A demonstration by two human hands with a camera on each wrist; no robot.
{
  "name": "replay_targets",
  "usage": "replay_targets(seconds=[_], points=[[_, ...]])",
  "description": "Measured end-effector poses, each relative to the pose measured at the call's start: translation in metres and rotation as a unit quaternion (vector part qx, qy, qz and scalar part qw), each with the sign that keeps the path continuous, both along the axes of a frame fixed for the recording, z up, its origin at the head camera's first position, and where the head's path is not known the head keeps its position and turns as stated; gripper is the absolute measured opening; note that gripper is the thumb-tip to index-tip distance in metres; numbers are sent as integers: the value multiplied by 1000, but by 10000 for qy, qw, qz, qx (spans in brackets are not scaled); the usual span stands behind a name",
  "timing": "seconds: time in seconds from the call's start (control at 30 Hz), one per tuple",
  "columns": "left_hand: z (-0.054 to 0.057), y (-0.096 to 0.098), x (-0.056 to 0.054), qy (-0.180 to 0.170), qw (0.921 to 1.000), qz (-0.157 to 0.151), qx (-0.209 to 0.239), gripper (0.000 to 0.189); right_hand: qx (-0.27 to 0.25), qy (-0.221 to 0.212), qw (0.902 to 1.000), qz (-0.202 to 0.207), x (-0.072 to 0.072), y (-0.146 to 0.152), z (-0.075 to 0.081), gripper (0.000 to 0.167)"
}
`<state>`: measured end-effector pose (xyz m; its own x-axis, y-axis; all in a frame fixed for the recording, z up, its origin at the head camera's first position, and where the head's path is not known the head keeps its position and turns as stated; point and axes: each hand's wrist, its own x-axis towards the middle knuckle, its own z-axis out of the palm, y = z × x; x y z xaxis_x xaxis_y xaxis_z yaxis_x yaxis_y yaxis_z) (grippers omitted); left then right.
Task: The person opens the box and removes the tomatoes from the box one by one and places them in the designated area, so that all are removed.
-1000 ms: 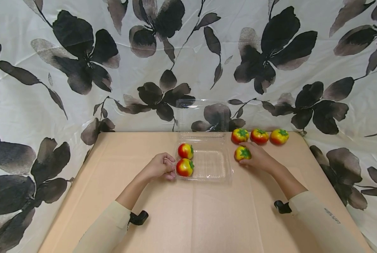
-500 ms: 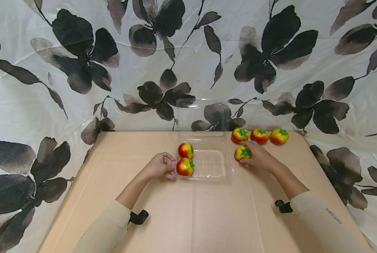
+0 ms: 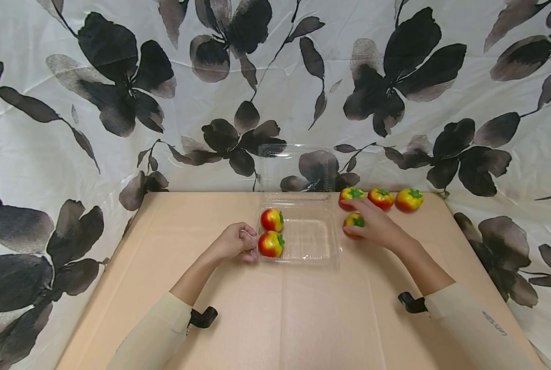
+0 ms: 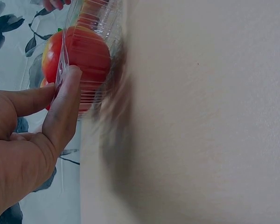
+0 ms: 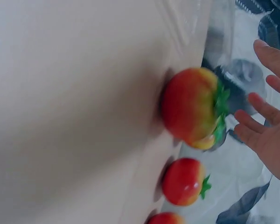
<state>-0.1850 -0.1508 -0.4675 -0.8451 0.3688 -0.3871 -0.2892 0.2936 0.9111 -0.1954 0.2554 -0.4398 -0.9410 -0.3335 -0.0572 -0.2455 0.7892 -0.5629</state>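
My left hand (image 3: pixel 234 243) pinches the left rim of a clear plastic clamshell container (image 3: pixel 307 240) between thumb and finger; the left wrist view shows the thumb and fingers at the rim (image 4: pixel 64 51). Two red-and-yellow persimmon-like fruits, a rear one (image 3: pixel 271 220) and a front one (image 3: pixel 270 244), sit along the container's left side. My right hand (image 3: pixel 378 222) hovers over another such fruit (image 3: pixel 353 221) on the table, right of the container. In the right wrist view its fingers (image 5: pixel 266 109) are spread, apart from that fruit (image 5: pixel 189 107).
Three similar fruits, left (image 3: pixel 350 194), middle (image 3: pixel 380 198) and right (image 3: pixel 409 200), line the table's back right edge. The container's raised clear lid (image 3: pixel 298 167) leans toward a floral cloth (image 3: pixel 312 97) behind the table (image 3: pixel 303 313).
The right hand has loosened from around the front right fruit, its fingers spreading and rising slightly to the left. That fruit stays in place. The left hand keeps its hold on the rim.
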Motion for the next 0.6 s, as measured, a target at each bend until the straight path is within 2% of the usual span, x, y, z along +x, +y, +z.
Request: replay_targets(seconds=[0.27, 0.6], points=[[-1, 0, -2, -11, 10000, -6, 42, 28, -224, 205, 9979, 578, 3, -30, 7, 65], [0, -1, -1, 7, 10000, -52, 29, 28, -287, -107, 9939, 1063, 3, -59, 0, 62]])
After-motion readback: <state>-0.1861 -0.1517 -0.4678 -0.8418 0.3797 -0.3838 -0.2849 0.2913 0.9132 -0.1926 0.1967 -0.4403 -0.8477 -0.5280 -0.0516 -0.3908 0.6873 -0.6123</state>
